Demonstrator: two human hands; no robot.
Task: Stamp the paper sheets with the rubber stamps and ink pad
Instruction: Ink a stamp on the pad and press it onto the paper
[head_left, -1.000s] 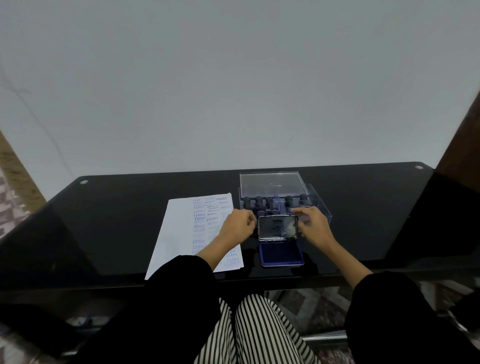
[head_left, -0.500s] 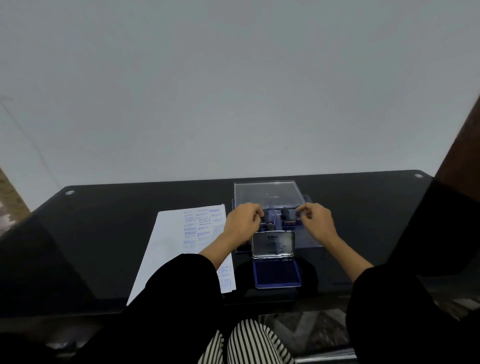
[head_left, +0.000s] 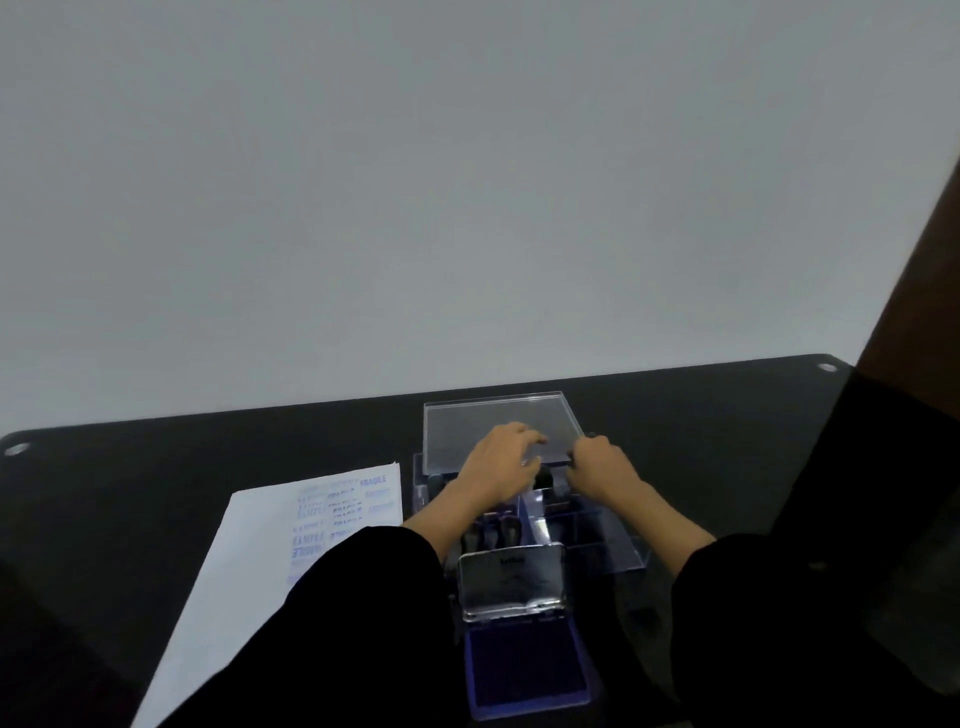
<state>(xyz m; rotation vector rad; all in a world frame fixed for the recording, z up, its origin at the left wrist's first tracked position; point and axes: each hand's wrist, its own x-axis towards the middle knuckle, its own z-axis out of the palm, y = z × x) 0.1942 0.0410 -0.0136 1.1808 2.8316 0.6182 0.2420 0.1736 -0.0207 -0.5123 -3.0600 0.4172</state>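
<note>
**Asker:** What is nearest you?

**Me:** The ink pad lies open at the near edge of the tabletop, blue face up. Its lid stands up just behind it. The paper sheet lies to the left and runs to the near edge. It has blue FRAGILE and SAMPLE prints on its far right part, and my left sleeve covers some of it.

**Asker:** And past the pad?

**Me:** The clear stamp box, with a few dark rubber stamps standing in its left compartments. Both my hands are over its far part. My left hand has its fingers curled down, and my right hand is bunched just beside it. Something dark shows between them, perhaps a stamp handle. I cannot tell whether either hand has hold of it.

**Asker:** What does this step need?

**Me:** I judge I'm choosing a stamp. I should lift it straight up by the handle, clear of the dividers and the stamps next to it, then set it squarely on the pad.

**Asker:** Anything unclear?

**Me:** The box lid is beyond my knuckles, and I can't tell whether it is propped up or lying flat. The label on the pad lid is unreadable.
</note>
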